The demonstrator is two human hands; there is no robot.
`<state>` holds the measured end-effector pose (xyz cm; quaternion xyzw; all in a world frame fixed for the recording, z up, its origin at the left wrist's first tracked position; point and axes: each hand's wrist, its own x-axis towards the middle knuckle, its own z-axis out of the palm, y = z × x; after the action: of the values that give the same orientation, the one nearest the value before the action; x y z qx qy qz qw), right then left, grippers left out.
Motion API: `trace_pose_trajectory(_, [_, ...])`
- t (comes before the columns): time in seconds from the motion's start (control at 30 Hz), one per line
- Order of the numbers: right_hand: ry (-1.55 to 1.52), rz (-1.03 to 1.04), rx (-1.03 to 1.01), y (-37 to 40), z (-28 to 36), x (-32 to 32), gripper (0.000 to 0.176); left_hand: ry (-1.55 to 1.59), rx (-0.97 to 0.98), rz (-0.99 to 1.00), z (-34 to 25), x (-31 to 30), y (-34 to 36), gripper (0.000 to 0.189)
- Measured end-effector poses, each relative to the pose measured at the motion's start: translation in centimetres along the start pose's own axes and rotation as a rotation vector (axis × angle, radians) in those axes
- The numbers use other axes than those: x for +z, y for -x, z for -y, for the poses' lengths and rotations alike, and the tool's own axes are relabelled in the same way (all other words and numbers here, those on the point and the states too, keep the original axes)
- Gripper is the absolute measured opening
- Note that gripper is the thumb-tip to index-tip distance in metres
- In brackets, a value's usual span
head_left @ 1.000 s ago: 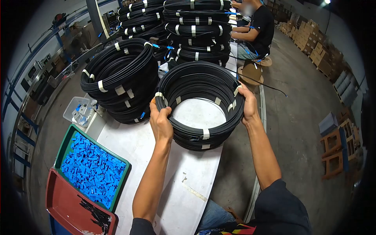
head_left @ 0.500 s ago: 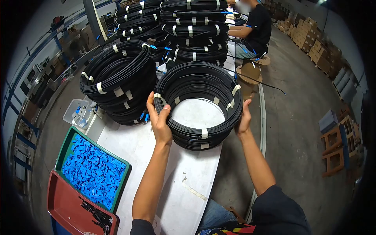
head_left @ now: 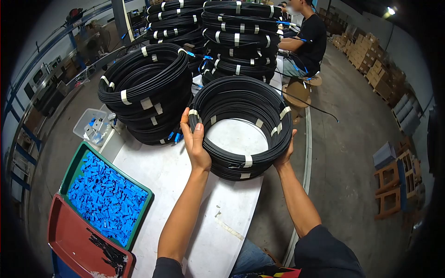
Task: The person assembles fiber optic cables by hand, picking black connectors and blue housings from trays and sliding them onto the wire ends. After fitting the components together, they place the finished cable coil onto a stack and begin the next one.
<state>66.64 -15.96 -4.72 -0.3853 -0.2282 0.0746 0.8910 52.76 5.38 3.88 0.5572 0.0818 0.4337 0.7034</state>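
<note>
A stack of black cable coils (head_left: 232, 160), bound with short white tape strips, stands near the table's right edge. My left hand (head_left: 197, 149) grips its left side, thumb over the top rim and fingers around the outer side. On the opposite side my right hand (head_left: 286, 152) presses against the outer wall; most of its fingers are hidden behind the coils. Through the ring the white tabletop shows. Close on the left is another taped stack of black cable coils (head_left: 153, 113), with blue connectors (head_left: 175, 137) at its base.
Taller cable stacks (head_left: 238, 39) rise behind. A green tray (head_left: 148, 204) of blue plastic pieces, a red tray (head_left: 74, 231) with black bits and a clear container (head_left: 88, 123) line the left. A loose cable (head_left: 320, 109) juts over the right edge. A person (head_left: 308, 39) sits beyond.
The view has shifted slightly, so the coils appear a little further right. My right hand has slid nearer along the outer side and shows less. My left hand keeps its hold.
</note>
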Motion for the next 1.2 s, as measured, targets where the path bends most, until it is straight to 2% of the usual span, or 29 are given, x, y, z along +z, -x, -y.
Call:
trace_pose_trajectory(0.1, [-0.024, -0.001, 0.020, -0.3, -0.1, 0.0, 0.077, -0.002, 0.009, 0.013, -0.1, -0.1, -0.2, 0.075])
trace_pose_trajectory(0.17, [0.112, -0.063, 0.021, -0.2, -0.3, 0.9, 0.081, 0.029, 0.043, -0.004, 0.9, -0.6, -1.0, 0.073])
trace_pose_trajectory(0.37, [0.063, -0.061, 0.055, -0.9, -1.3, 2.4, 0.083, -0.018, 0.041, -0.005, 0.9, -2.1, -2.0, 0.071])
trace_pose_trajectory(0.47, [0.129, -0.009, 0.022, -0.6, -1.0, 2.8, 0.082, 0.016, 0.031, -0.004, 1.0, -2.2, -2.0, 0.070])
trace_pose_trajectory(0.53, [0.177, -0.055, 0.031, -0.1, -0.3, 3.8, 0.082, -0.013, 0.066, -0.015, 1.1, -2.2, -1.7, 0.071])
trace_pose_trajectory(0.63, [0.206, -0.107, 0.049, -0.2, -0.4, 3.5, 0.083, -0.016, 0.094, -0.003, 2.8, -3.4, -1.0, 0.074])
trace_pose_trajectory(0.7, [0.179, -0.116, 0.061, -0.4, -1.0, 3.2, 0.083, -0.125, 0.101, 0.009, 5.4, -4.8, 0.0, 0.079])
trace_pose_trajectory(0.77, [0.108, -0.084, 0.067, -0.4, -1.4, 2.7, 0.084, -0.074, 0.069, -0.033, 8.9, -6.0, 0.4, 0.080])
trace_pose_trajectory(0.8, [0.114, -0.087, 0.068, -0.3, -1.6, 2.5, 0.084, -0.070, 0.064, -0.033, 8.3, -5.6, 0.5, 0.080])
trace_pose_trajectory(0.9, [0.232, -0.081, -0.016, -0.1, -2.1, 2.2, 0.083, 0.051, -0.161, -0.035, 6.6, -4.9, 0.2, 0.084])
trace_pose_trajectory(1.0, [0.209, -0.087, -0.010, -0.1, -2.0, 3.3, 0.082, -0.025, -0.191, -0.086, 7.5, -5.3, 0.1, 0.084])
trace_pose_trajectory(1.1, [0.149, -0.130, 0.113, 0.3, -0.6, 4.7, 0.085, -0.085, -0.207, -0.121, 8.1, -5.8, 0.1, 0.085])
trace_pose_trajectory(1.17, [0.161, -0.115, 0.089, 0.0, -0.8, 4.1, 0.085, -0.025, -0.267, -0.068, 9.0, -7.0, -0.1, 0.103])
trace_pose_trajectory(1.2, [0.173, -0.100, 0.074, 0.0, -0.7, 4.1, 0.085, -0.023, -0.269, -0.068, 8.8, -6.7, -0.1, 0.103])
